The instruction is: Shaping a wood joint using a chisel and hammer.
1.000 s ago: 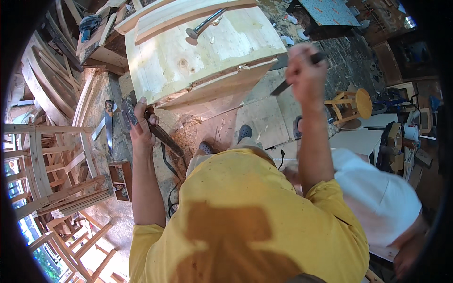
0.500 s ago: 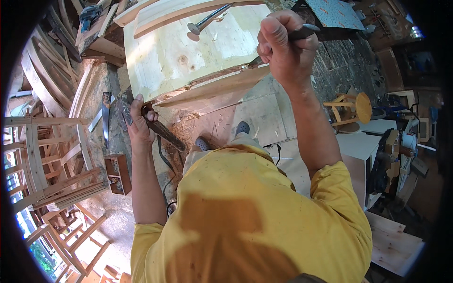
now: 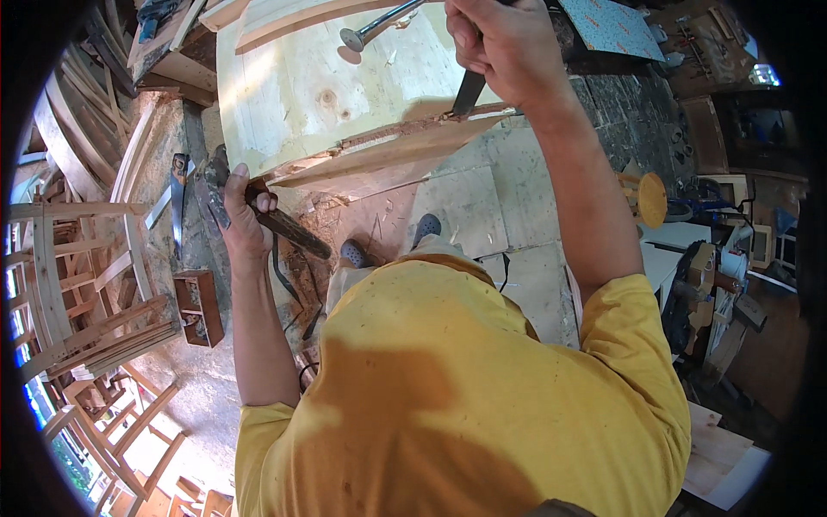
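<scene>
My right hand is closed around a dark flat chisel-like tool, whose tip meets the rough, split front edge of a pale plywood panel. My left hand grips the dark wooden handle of a hammer-like tool at the panel's left corner, with its scuffed dark head beside my fingers. A metal tube with a round flange lies on the panel, next to pale wooden strips along the back.
A handsaw, small wooden box, chair frames and stacked curved timbers are at left, with a blue power tool behind. A yellow stool, white cabinets and a patterned board stand at right.
My right hand has moved up and forward, bringing the blade's tip onto the panel edge. My left hand keeps its hold. A white-clad person at the lower right has left the view.
</scene>
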### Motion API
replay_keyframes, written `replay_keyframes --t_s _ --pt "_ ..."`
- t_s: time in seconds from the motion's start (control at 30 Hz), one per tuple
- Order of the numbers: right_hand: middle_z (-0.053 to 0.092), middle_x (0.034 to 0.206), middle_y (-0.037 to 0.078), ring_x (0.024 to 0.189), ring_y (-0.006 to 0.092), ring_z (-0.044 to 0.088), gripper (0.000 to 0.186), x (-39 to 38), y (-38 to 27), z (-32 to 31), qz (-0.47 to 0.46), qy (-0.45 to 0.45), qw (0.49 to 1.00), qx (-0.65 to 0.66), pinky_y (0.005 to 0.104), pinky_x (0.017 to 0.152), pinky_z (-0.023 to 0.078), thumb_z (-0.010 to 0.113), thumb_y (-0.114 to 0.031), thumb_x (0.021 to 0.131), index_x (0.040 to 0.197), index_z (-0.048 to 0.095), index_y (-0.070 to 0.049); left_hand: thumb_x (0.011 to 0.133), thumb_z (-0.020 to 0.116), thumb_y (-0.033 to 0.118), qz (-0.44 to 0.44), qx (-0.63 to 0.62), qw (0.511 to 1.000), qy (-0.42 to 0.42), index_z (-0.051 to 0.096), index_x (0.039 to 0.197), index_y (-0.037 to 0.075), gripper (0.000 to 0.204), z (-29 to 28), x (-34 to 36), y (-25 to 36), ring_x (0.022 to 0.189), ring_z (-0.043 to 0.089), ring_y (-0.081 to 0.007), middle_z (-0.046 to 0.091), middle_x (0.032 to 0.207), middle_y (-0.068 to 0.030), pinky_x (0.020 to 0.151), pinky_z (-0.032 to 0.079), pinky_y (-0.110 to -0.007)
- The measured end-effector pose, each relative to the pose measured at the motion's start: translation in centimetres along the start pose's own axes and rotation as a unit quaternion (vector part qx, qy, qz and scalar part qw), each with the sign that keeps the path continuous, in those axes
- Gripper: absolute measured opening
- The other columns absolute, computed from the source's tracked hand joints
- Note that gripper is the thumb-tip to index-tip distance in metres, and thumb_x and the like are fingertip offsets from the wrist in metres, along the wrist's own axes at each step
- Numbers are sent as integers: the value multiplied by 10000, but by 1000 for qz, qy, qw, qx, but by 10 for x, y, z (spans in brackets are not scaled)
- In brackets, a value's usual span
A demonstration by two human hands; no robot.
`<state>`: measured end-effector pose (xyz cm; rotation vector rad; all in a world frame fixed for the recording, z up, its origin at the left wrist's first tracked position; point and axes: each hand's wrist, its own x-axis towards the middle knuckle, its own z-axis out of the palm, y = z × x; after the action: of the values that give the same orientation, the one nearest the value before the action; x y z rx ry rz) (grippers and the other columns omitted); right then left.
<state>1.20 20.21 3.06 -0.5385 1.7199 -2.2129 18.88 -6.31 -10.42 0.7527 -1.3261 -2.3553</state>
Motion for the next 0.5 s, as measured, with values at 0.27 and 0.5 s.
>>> replay_keyframes --t_s 0.27,0.5 --pt "504 575 -7 459 46 434 257 -44 4 13 -300 -11 937 -180 198 400 304 616 -267 934 789 552 -65 879 657 260 -1 0 1000 -31 581 839 46 231 0 1 1 496 459 -107 605 693 -72 504 391 -261" --pt "432 505 -12 364 68 353 342 -5 -4 -1 7 4 1000 -28 227 339 256 605 -281 944 675 485 -105 881 651 283 -8 11 1000 -18 568 826 71 235 2 -1 1 495 442 -96 510 639 -18 518 389 -256"
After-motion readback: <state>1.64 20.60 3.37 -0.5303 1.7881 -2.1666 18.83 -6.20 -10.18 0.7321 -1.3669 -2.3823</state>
